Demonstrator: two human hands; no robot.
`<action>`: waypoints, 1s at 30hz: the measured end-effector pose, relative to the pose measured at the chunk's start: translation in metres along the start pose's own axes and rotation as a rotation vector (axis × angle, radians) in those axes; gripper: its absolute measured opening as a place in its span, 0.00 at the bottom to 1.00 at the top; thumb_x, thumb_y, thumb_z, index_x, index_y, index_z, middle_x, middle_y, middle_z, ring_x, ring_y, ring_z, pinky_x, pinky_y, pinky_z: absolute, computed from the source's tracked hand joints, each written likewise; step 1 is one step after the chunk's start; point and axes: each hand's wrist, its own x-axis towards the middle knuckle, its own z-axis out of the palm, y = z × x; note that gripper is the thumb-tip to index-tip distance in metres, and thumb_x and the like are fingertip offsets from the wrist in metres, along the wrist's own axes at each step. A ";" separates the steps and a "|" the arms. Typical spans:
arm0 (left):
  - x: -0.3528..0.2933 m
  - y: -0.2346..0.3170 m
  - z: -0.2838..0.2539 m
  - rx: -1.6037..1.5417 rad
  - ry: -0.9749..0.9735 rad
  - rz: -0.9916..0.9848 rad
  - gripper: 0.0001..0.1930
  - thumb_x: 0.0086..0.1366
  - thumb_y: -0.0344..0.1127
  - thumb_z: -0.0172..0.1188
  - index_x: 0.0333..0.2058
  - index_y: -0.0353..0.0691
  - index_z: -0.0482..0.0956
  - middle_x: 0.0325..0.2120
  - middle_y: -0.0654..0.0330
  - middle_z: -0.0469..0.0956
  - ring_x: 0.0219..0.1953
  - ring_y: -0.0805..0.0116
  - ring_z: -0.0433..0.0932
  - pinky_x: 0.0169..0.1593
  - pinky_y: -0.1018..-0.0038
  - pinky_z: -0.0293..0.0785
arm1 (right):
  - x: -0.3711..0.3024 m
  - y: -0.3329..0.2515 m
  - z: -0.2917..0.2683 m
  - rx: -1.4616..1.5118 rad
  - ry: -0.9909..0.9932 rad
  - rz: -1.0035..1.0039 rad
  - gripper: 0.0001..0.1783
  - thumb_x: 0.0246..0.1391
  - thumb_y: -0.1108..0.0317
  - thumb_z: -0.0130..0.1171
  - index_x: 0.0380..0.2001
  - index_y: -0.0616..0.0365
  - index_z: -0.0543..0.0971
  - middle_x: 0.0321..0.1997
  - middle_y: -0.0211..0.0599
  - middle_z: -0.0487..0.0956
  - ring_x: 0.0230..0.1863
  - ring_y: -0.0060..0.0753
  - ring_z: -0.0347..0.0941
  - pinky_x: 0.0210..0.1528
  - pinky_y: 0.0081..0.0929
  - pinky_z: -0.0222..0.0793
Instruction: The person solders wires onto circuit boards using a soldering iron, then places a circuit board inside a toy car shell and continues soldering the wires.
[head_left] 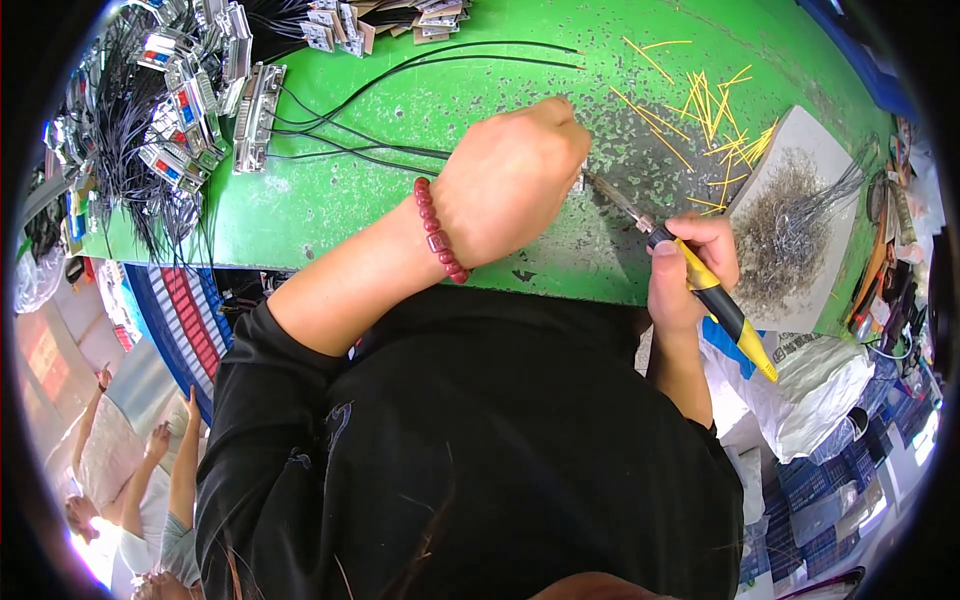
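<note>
- Farthest left, a heap of metal connectors point(185, 110) with black leads lies on the green tabletop point(330, 215), probably stacked there to leave the middle free.
- Beside the heap, one metal connector point(259, 118) lies by itself; black wires point(360, 152) stretch from it toward the left hand, presumably laid out so that their ends reach the working spot.
- Next, the left hand point(520, 175) is curled, back upward, over those wires; its fingertips are hidden, so I cannot tell what it pinches.
- Just right of it, the soldering iron point(715, 297) slants with its tip close by the left hand; whether they touch is unclear.
- The right hand point(695, 265) is wrapped around the iron's dark front grip, thumb and fingers together, likely for fine control.
- Beyond, thin yellow strands point(710, 115) lie scattered, seemingly within easy reach.
- Rightmost, a pale board point(835, 265) bears dark residue and fine wires point(815, 210), perhaps sparing the tabletop.
</note>
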 end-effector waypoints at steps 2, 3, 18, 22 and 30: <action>0.000 0.000 0.000 0.000 0.002 0.001 0.03 0.56 0.26 0.58 0.26 0.34 0.73 0.27 0.51 0.73 0.31 0.48 0.74 0.33 0.60 0.73 | 0.000 0.001 0.000 -0.004 -0.015 0.004 0.12 0.49 0.69 0.64 0.33 0.62 0.73 0.28 0.29 0.71 0.27 0.15 0.60 0.29 0.15 0.55; 0.001 0.000 0.000 -0.006 0.007 0.000 0.03 0.56 0.26 0.58 0.26 0.34 0.73 0.27 0.51 0.73 0.31 0.48 0.74 0.33 0.60 0.73 | 0.000 0.002 0.001 0.000 0.017 -0.049 0.12 0.49 0.69 0.64 0.33 0.62 0.73 0.28 0.30 0.71 0.27 0.15 0.61 0.30 0.16 0.55; -0.001 0.000 0.002 -0.019 0.026 -0.001 0.02 0.54 0.25 0.58 0.26 0.34 0.73 0.27 0.52 0.73 0.31 0.48 0.74 0.33 0.61 0.73 | -0.001 0.004 0.001 0.092 0.073 -0.067 0.11 0.49 0.69 0.63 0.33 0.62 0.72 0.27 0.28 0.69 0.26 0.16 0.58 0.29 0.16 0.52; -0.002 0.001 0.004 0.015 0.058 0.037 0.03 0.56 0.27 0.55 0.26 0.35 0.71 0.27 0.51 0.73 0.30 0.49 0.76 0.33 0.60 0.76 | 0.000 0.002 0.001 0.064 0.060 -0.052 0.11 0.50 0.69 0.62 0.32 0.62 0.72 0.26 0.27 0.68 0.26 0.15 0.58 0.29 0.16 0.52; -0.005 0.002 0.008 0.065 0.103 0.062 0.03 0.54 0.26 0.57 0.27 0.35 0.71 0.28 0.52 0.72 0.30 0.51 0.76 0.33 0.62 0.76 | 0.001 0.001 0.002 0.050 0.037 -0.039 0.12 0.50 0.68 0.63 0.32 0.61 0.72 0.25 0.26 0.68 0.26 0.14 0.58 0.28 0.16 0.51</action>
